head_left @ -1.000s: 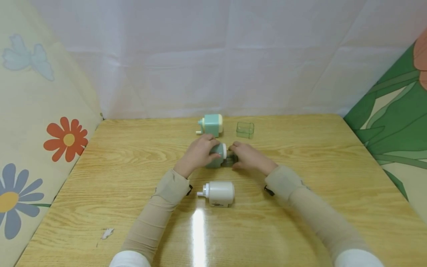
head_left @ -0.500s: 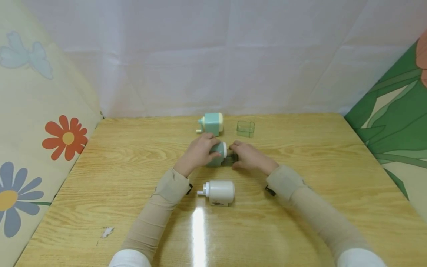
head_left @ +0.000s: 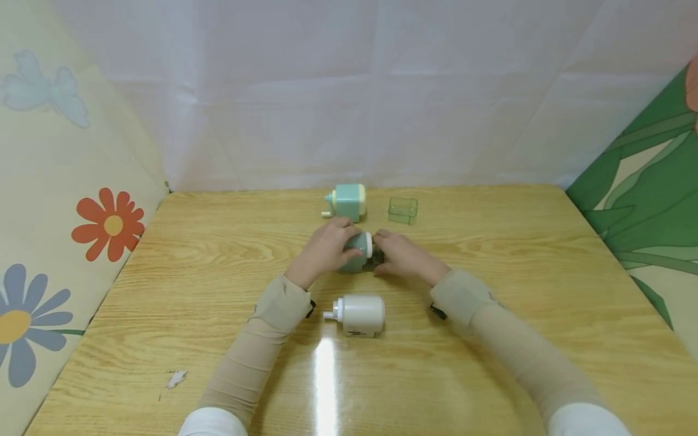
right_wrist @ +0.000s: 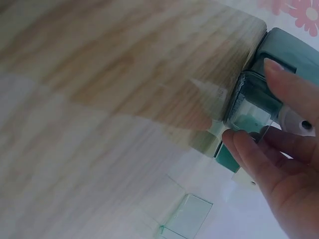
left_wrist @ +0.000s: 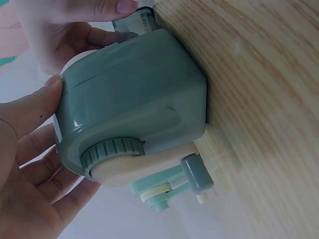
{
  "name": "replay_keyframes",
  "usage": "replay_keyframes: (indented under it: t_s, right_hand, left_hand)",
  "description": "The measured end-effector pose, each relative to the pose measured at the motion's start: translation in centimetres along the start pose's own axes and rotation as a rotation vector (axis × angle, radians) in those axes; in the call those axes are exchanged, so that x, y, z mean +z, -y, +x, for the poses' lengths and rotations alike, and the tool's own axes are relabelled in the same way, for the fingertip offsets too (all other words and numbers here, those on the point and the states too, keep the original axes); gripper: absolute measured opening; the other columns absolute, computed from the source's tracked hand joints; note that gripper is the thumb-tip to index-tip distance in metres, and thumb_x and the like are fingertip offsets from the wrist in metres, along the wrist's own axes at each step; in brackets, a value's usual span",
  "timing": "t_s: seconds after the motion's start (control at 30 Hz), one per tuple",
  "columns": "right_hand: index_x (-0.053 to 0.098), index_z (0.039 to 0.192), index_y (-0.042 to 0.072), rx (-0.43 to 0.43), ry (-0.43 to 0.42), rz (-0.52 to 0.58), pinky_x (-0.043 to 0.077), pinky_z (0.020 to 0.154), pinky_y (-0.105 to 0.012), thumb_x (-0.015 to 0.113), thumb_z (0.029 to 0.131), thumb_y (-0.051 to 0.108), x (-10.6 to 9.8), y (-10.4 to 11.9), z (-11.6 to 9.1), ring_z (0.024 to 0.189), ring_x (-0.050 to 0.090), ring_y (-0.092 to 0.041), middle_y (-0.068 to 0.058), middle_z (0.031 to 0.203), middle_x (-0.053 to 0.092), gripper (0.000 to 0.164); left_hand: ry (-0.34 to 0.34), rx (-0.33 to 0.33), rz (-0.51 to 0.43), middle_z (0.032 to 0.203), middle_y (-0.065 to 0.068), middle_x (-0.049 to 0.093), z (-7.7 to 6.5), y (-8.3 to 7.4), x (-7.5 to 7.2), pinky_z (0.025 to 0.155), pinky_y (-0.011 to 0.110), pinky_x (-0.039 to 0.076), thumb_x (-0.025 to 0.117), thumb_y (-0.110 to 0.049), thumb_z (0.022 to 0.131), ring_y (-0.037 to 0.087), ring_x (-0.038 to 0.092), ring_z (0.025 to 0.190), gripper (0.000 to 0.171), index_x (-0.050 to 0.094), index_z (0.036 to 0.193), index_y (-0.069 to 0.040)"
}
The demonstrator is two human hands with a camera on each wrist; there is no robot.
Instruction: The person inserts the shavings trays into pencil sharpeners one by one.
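A dark green crank pencil sharpener [left_wrist: 134, 94] stands on the wooden table, its crank handle [left_wrist: 144, 167] facing the left wrist camera. My left hand [head_left: 324, 249] grips its body from the left, thumb on one side and fingers round the other. At the opposite end, a smoky see-through shavings drawer [right_wrist: 251, 107] sits partly in the lower part of the sharpener. With thumb and fingertips, my right hand [head_left: 403, 254] pinches this drawer by its outer end. In the head view, the fingers hide most of the drawer.
Behind the hands are a mint pencil sharpener [head_left: 348, 203] with a cream end and a clear green drawer [head_left: 403, 210] to its right. A cream pencil sharpener [head_left: 362, 315] lies between the forearms. A white curtain [head_left: 349, 91] borders the table's back.
My right hand has shifted slightly left with the drawer, which now shows less outside the dark green sharpener. The left hand keeps its grip in the same place.
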State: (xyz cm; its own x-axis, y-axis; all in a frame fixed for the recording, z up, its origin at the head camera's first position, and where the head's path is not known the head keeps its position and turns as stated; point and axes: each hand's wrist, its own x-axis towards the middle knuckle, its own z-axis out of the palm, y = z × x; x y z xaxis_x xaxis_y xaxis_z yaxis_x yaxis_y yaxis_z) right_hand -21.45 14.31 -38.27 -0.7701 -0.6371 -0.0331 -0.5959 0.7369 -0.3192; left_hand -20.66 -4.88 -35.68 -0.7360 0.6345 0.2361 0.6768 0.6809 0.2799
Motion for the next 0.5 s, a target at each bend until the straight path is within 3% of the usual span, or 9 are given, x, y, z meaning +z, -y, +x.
replay_keyframes:
  t_s: [0.3, 0.5]
  right_hand:
    - [0.053, 0.113, -0.007, -0.025, -0.042, 0.017, 0.048, 0.084, -0.040, 0.078, 0.073, 0.019, 0.30, -0.21, -0.13, 0.097, 0.056, -0.030, -0.019, 0.110, 0.055, 0.054]
    - [0.049, 0.120, -0.008, -0.032, -0.062, 0.065, 0.045, 0.089, -0.043, 0.079, 0.071, 0.020, 0.38, -0.55, -0.41, 0.104, 0.053, -0.034, -0.022, 0.118, 0.053, 0.064]
  left_hand:
    - [0.008, -0.010, 0.005, 0.099, 0.008, 0.058, 0.05, -0.09, -0.05, 0.079, 0.027, 0.047, 0.070, -0.025, 0.080, 0.019, 0.053, 0.091, 0.039, 0.063, 0.110, 0.000]
    - [0.013, -0.017, 0.003, 0.099, 0.008, 0.057, 0.01, -0.15, -0.06, 0.079, 0.027, 0.048, 0.070, -0.026, 0.081, 0.019, 0.053, 0.091, 0.039, 0.062, 0.110, -0.001]
